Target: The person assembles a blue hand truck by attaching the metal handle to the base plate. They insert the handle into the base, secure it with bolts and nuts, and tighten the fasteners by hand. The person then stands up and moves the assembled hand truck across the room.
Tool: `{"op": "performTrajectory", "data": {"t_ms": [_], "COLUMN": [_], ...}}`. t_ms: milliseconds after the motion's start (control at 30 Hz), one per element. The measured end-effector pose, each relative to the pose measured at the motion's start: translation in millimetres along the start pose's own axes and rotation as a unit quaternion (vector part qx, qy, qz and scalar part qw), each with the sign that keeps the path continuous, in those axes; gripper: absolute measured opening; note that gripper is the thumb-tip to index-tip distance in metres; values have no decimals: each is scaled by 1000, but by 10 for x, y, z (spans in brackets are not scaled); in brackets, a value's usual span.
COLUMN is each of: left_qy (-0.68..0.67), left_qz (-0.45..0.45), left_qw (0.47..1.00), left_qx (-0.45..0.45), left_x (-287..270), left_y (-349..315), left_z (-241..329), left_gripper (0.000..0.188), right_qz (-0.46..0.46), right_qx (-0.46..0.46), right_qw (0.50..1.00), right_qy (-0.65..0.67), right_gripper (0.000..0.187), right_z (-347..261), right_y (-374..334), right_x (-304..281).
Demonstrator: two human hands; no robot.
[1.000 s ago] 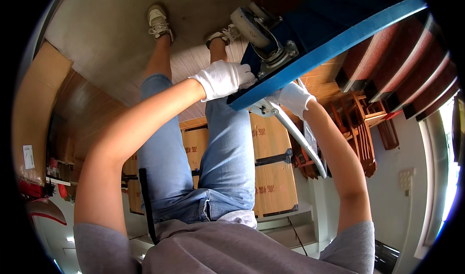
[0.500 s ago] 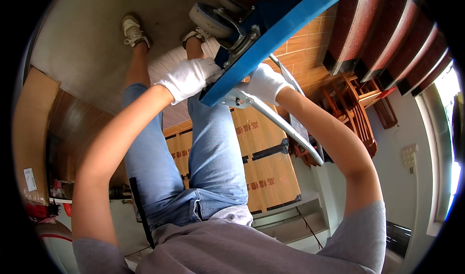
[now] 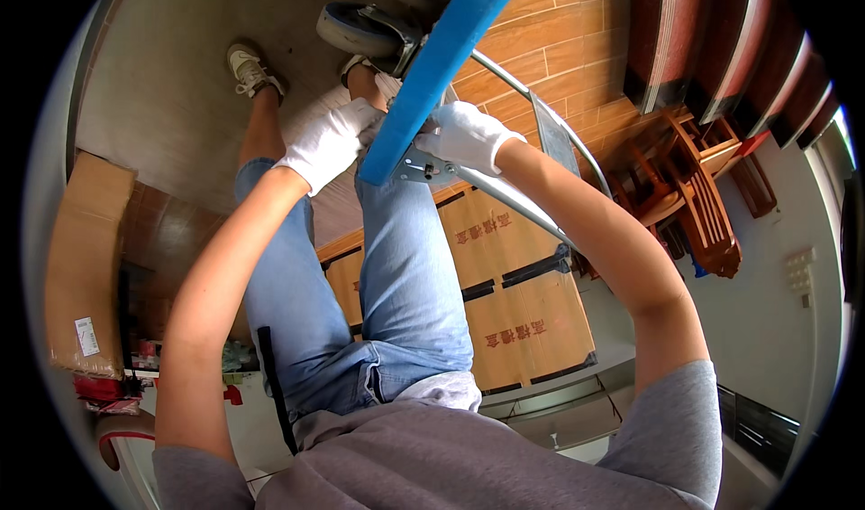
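A blue platform trolley (image 3: 432,68) is tipped up on its side and seen nearly edge-on between my hands. My left hand (image 3: 329,145), in a white glove, is closed on its lower end on the caster side. On the other face my right hand (image 3: 464,136), also gloved, grips near the metal hinge bracket (image 3: 425,168); its fingertips are partly hidden. A grey caster wheel (image 3: 360,37) sticks out to the left of the platform. The tubular metal handle (image 3: 514,205) runs from the bracket to the right, under my right forearm.
Taped cardboard boxes (image 3: 527,325) stand behind my legs. A tall carton (image 3: 86,258) is at the far left. Wooden chairs (image 3: 689,190) are at the right, below dark red steps (image 3: 694,41). Tiled floor (image 3: 559,55) shows beyond the trolley.
The trolley has turned to a steeper, more edge-on angle, and its upper end has swung left. Both hands keep their hold. The surroundings have shifted slightly in view.
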State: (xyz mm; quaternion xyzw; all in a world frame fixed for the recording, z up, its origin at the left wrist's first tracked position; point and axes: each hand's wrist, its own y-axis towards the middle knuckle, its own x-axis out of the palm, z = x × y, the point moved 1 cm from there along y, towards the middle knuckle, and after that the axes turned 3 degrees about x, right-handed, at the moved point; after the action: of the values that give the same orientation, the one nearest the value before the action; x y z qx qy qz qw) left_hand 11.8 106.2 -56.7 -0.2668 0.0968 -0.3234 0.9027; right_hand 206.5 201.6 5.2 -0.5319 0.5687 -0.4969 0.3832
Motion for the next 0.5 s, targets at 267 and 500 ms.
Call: {"op": "performTrajectory", "data": {"t_ms": [267,500], "left_qy": [50,114], "left_qz": [7,15], "left_qw": [999,992], "left_qx": [4,60], "left_x": [-20,-75], "left_y": [-18,72], "left_z": [28,116], "left_gripper": [16,16], "right_qz": [-22,-37], "right_qx": [55,106], "right_qw": [990,992], "right_qy": [-130,-58], "right_gripper": [24,30], "right_z": [-104,-316], "right_y": [139,61], "right_x": [192,-3]}}
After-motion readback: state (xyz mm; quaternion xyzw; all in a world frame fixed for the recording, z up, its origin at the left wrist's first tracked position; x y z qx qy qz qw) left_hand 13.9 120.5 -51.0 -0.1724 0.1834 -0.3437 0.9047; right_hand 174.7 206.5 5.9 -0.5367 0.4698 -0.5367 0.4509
